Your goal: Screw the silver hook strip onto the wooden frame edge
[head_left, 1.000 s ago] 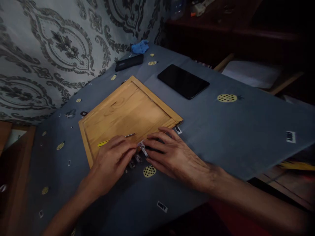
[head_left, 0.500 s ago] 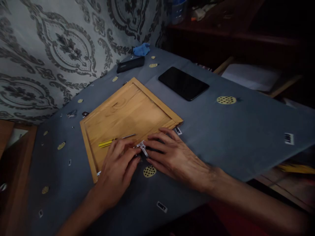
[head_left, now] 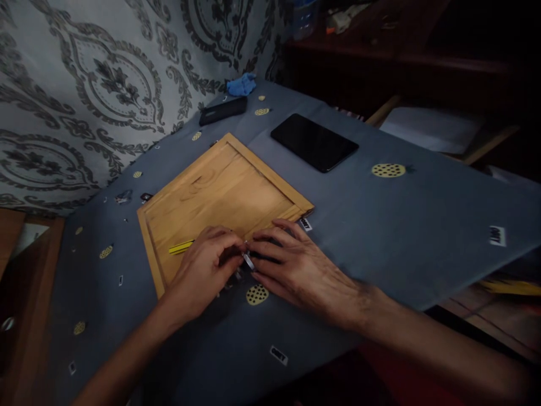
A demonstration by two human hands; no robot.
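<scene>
A wooden cabinet door [head_left: 220, 186] with a raised frame lies on the cloth-covered table. At its near edge is a small metal hinge [head_left: 249, 261], mostly covered by fingers. My right hand [head_left: 296, 265] rests there with fingers stretched forward, its fingertips holding the hinge from the right. From the left, my left hand [head_left: 205, 265] has thumb and forefinger pinched together at the hinge's upper end; whatever is between them is too small to make out. A yellow screwdriver [head_left: 180, 247] lies on the door, its shaft hidden behind my left hand.
Beyond the door lie a black phone [head_left: 315, 142], a dark case [head_left: 223, 111] and a crumpled blue cloth [head_left: 241, 84]. Small metal bits [head_left: 124, 197] are left of the door. A patterned curtain [head_left: 105, 84] borders the table; an open drawer [head_left: 431, 131] is at right.
My left hand has shifted up and right, its finger and thumb now pinching at the hinge's upper end. It now covers the screwdriver's shaft and more of the hinge. My right hand stays put.
</scene>
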